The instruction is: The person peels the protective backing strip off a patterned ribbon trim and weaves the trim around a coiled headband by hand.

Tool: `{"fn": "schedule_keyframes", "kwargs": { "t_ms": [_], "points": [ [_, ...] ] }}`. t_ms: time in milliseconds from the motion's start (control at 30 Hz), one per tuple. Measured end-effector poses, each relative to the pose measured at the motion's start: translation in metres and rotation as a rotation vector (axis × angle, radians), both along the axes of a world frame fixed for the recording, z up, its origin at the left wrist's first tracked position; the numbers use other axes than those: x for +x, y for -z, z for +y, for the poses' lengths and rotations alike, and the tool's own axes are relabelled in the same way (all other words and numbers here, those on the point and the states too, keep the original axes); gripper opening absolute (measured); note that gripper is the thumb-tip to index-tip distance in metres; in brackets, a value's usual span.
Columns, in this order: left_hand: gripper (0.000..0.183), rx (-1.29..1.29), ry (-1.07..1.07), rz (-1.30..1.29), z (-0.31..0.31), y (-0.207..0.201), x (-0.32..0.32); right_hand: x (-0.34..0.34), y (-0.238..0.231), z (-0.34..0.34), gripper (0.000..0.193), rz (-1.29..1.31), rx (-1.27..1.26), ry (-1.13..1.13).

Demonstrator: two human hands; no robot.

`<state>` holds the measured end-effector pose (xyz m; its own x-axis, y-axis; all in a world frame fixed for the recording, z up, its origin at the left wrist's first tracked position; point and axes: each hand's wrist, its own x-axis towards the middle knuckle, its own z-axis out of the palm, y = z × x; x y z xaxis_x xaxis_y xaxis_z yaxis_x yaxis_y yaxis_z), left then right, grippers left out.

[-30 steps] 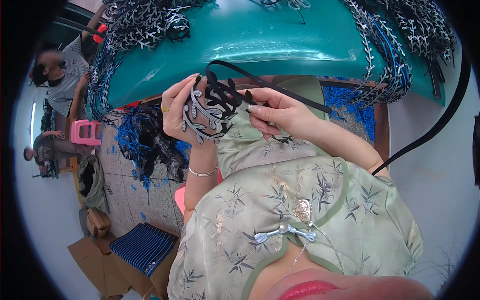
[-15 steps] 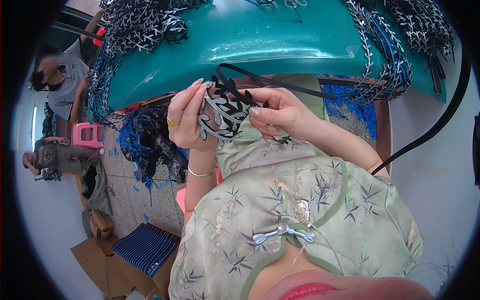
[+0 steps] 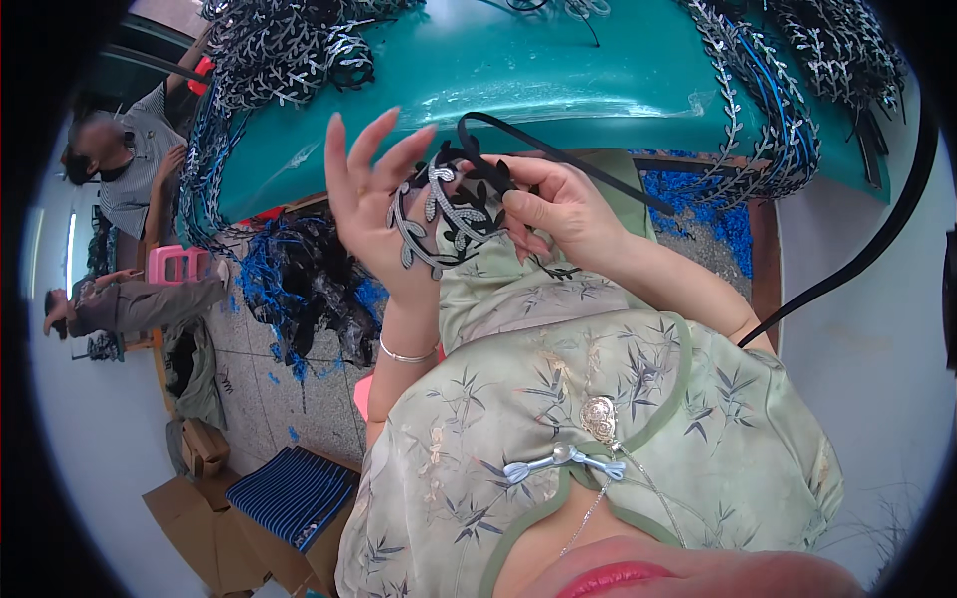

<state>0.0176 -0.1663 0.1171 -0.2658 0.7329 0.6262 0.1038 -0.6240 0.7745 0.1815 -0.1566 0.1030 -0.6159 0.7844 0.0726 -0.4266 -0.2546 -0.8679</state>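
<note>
- Left hand (image 3: 374,214), fingers spread, backs the leaf trim (image 3: 439,224).
- Right hand (image 3: 558,204) pinches trim onto the black headband (image 3: 558,159); best keep it taut and centred.

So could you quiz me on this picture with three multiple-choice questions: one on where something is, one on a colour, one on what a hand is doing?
1. Where is the leaf-patterned trim piece?
A. between the person's two raised hands
B. on the floor
C. on the cardboard box

2. What colour is the table?
A. red
B. teal
C. yellow

3. How is the left hand held?
A. clenched in a fist
B. flat on the table
C. raised, fingers spread, trim against the palm

Answers:
1 A, the trim sits between the left hand and the right hand, above the lap.
2 B, its bare top is blue-green.
3 C, its fingers fan upward while the right hand pinches a black band.
</note>
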Motion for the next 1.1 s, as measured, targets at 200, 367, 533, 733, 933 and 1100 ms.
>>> {"fn": "schedule_keyframes", "kwargs": {
  "t_ms": [200,367,533,733,933,1100],
  "points": [
    [0.069,-0.586,0.644,-0.622,0.01,0.018,0.003,0.001,0.006,0.006,0.036,-0.053,0.039,0.059],
    [0.042,-0.664,0.617,-0.394,0.01,0.025,-0.01,-0.002,-0.006,0.007,0.044,-0.147,0.137,-0.079],
    [0.021,-0.433,0.27,-0.14,0.005,0.018,-0.011,-0.007,-0.018,0.012,0.044,-0.199,0.208,-0.179],
    [0.015,-0.45,0.153,-0.214,-0.002,-0.01,-0.011,-0.015,-0.031,0.016,0.037,-0.252,0.263,-0.152],
    [0.013,-0.271,0.097,0.001,-0.008,-0.012,-0.034,-0.022,-0.025,0.019,0.05,-0.353,0.7,-0.041],
    [0.013,-0.198,0.336,-0.228,-0.012,-0.029,-0.032,0.005,-0.042,0.031,0.055,-0.496,0.965,-0.053]
  ]
}}
